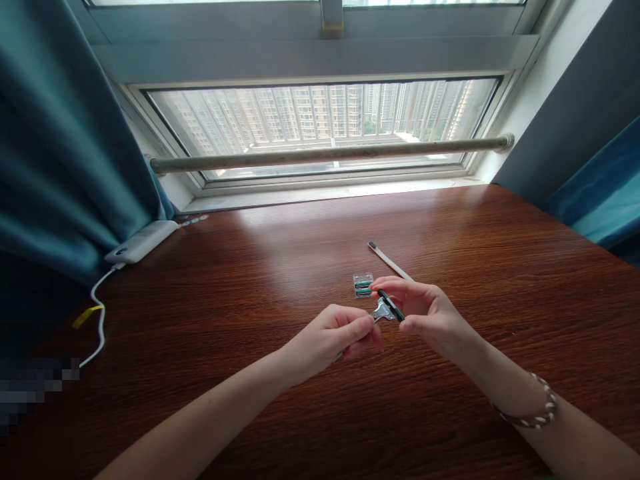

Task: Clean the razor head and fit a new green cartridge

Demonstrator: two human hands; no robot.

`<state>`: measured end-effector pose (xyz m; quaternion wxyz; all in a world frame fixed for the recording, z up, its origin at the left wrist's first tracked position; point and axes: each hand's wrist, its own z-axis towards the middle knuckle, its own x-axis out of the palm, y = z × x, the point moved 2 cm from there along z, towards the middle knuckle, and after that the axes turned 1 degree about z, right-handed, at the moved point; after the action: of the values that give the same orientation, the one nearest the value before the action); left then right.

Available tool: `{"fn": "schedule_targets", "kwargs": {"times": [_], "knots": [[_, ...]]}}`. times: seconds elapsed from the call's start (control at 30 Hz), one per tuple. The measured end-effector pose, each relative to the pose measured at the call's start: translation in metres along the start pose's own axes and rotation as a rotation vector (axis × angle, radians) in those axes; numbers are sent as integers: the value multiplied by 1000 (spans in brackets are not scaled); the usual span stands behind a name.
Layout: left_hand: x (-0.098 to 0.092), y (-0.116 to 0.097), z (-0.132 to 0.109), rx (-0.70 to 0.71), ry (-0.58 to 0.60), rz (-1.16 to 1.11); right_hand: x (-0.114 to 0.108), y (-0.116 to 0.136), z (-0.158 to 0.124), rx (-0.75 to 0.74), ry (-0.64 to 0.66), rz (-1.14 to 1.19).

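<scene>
My left hand (pixel 345 330) is closed around the handle of a silver razor (pixel 384 310), and most of that handle is hidden in the fingers. At the razor's head sits a dark blade cartridge (pixel 391 305). My right hand (pixel 425 310) grips this cartridge by its two ends, the thumb at the lower end and fingertips at the upper one. Just behind the hands, a small clear plastic case (pixel 363 284) with green-edged blade cartridges lies on the wooden table (pixel 280 267). The right fingertips overlap the case's edge in view; whether they touch it I cannot tell.
A white toothbrush (pixel 390 260) with a dark head lies beyond my right hand, partly hidden by it. At the left stands a white power strip (pixel 143 241) with a white cable (pixel 103 320). A window with a rail (pixel 330 157) and blue curtains (pixel 75 133) border the table.
</scene>
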<state>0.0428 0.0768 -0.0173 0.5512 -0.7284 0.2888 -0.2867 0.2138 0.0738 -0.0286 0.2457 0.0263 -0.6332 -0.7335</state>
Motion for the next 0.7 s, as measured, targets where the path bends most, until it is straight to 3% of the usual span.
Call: {"fn": "schedule_targets", "kwargs": {"times": [0.17,0.7], "knots": [[4,0,-1,-2,34,-76,3,-2,0,59,2,74],[2,-4,-2,21,-7,24,3,-1,0,47,-18,69]]}}
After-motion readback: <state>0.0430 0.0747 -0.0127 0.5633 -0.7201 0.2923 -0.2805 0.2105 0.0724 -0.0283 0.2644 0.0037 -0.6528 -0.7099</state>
